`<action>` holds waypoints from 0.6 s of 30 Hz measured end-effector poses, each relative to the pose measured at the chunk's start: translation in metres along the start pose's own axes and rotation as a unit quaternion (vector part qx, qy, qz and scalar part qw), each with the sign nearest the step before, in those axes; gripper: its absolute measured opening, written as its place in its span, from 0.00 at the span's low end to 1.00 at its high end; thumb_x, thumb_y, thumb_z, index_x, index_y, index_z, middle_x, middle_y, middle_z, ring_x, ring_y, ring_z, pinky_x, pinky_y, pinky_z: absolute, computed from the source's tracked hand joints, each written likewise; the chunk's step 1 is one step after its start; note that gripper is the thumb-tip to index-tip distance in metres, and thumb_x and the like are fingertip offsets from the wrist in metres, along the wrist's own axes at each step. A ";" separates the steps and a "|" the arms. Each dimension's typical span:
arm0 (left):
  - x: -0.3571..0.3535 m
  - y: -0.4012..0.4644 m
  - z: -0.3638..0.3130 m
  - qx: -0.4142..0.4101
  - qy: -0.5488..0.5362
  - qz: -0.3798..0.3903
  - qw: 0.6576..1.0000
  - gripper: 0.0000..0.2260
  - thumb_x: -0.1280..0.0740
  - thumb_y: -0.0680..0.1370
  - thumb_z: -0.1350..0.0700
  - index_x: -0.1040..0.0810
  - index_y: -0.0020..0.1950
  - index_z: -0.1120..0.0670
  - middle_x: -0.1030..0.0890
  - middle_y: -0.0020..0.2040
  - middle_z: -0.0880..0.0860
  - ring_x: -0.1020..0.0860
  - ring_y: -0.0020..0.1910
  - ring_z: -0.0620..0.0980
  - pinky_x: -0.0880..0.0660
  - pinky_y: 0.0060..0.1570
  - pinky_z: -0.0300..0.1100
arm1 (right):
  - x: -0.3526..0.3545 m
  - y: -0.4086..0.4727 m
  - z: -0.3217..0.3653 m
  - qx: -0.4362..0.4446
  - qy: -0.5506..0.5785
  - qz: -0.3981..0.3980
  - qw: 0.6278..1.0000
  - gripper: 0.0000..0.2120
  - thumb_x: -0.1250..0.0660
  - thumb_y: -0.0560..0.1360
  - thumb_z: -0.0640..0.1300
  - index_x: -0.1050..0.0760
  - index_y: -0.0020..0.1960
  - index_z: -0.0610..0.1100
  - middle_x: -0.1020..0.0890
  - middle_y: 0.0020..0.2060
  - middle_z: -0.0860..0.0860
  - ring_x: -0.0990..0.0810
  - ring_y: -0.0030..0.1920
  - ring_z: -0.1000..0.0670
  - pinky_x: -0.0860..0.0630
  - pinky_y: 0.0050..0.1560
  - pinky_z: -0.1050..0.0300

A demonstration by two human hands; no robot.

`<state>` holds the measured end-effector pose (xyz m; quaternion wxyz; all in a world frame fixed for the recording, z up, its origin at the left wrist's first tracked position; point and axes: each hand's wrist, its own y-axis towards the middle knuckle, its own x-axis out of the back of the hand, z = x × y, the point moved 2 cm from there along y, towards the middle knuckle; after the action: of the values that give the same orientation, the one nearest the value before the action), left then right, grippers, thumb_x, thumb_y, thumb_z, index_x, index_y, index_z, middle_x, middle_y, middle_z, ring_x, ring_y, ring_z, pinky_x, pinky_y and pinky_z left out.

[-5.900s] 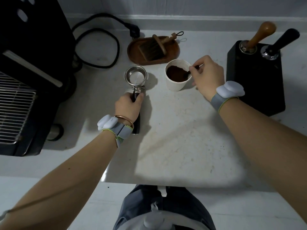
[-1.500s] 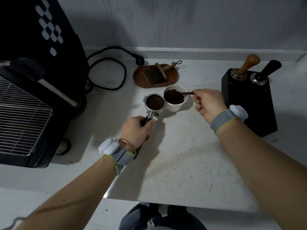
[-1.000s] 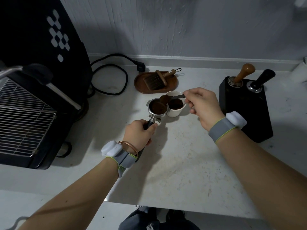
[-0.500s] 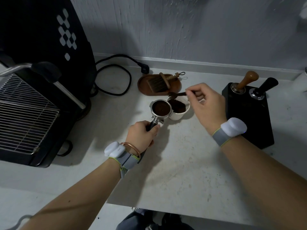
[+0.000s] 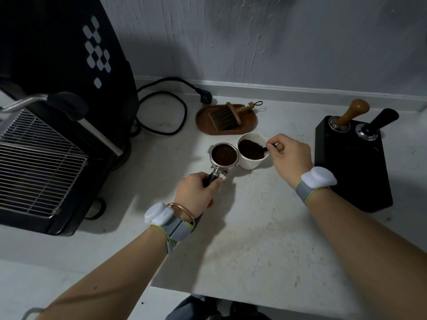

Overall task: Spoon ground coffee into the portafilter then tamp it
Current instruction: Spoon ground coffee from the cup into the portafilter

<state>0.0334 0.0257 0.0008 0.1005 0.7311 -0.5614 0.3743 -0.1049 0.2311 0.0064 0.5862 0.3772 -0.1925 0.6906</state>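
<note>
Left hand (image 5: 196,192): grip clamped round the black handle of the portafilter (image 5: 223,155), whose basket rests on the white desk (image 5: 265,239), holds dark ground coffee and touches the white cup (image 5: 251,163) at its right. Right hand (image 5: 290,155): fingers pinched on the spoon (image 5: 265,148), bowl end down in the cup's grounds. Farther back: wooden tray with brush (image 5: 225,117); far right, black stand (image 5: 351,162) with a wood-handled tamper (image 5: 353,112).

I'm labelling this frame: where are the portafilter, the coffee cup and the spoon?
portafilter (image 5: 223,155): head view, on the grounds in its basket.
coffee cup (image 5: 248,163): head view, on its white outer wall.
spoon (image 5: 263,149): head view, on its dark handle.
</note>
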 end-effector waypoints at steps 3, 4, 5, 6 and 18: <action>-0.001 0.002 0.001 0.002 0.000 -0.002 1.000 0.14 0.35 0.78 0.45 0.20 0.40 0.53 0.20 0.24 0.49 0.24 0.20 0.41 0.30 0.26 0.27 | -0.003 0.004 0.001 -0.046 0.008 0.015 0.999 0.07 0.34 0.76 0.41 0.18 0.43 0.46 0.24 0.26 0.53 0.23 0.35 0.47 0.28 0.38 0.56; -0.001 0.002 0.002 0.001 0.002 -0.003 1.000 0.14 0.35 0.78 0.45 0.20 0.40 0.53 0.20 0.24 0.49 0.23 0.21 0.42 0.30 0.27 0.28 | -0.003 0.005 0.002 -0.070 0.024 0.011 0.997 0.07 0.34 0.75 0.41 0.18 0.43 0.46 0.23 0.27 0.55 0.23 0.36 0.48 0.29 0.38 0.58; -0.001 0.002 0.002 0.001 0.004 -0.003 1.000 0.15 0.35 0.78 0.44 0.20 0.40 0.53 0.20 0.23 0.49 0.23 0.21 0.42 0.30 0.28 0.30 | -0.003 0.007 0.002 -0.095 0.043 0.008 0.994 0.07 0.34 0.74 0.41 0.17 0.42 0.46 0.22 0.28 0.55 0.23 0.37 0.49 0.31 0.38 0.60; -0.001 0.002 0.003 0.001 0.005 -0.002 1.000 0.15 0.35 0.78 0.44 0.20 0.40 0.53 0.20 0.23 0.49 0.23 0.21 0.42 0.30 0.28 0.30 | -0.004 0.008 0.002 -0.119 0.065 0.008 0.991 0.07 0.34 0.74 0.41 0.17 0.42 0.47 0.21 0.29 0.55 0.23 0.37 0.51 0.31 0.38 0.61; -0.002 0.005 0.007 -0.007 -0.009 -0.006 1.000 0.15 0.34 0.78 0.45 0.20 0.39 0.54 0.21 0.22 0.49 0.24 0.19 0.40 0.30 0.28 0.25 | -0.004 0.006 -0.003 -0.278 0.281 0.005 0.918 0.07 0.32 0.73 0.38 0.18 0.38 0.45 0.19 0.30 0.48 0.29 0.26 0.52 0.34 0.22 0.64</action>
<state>0.0321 0.0216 -0.0070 0.1030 0.7373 -0.5604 0.3631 -0.1117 0.2289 0.0022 0.6939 -0.0117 -0.2059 0.6899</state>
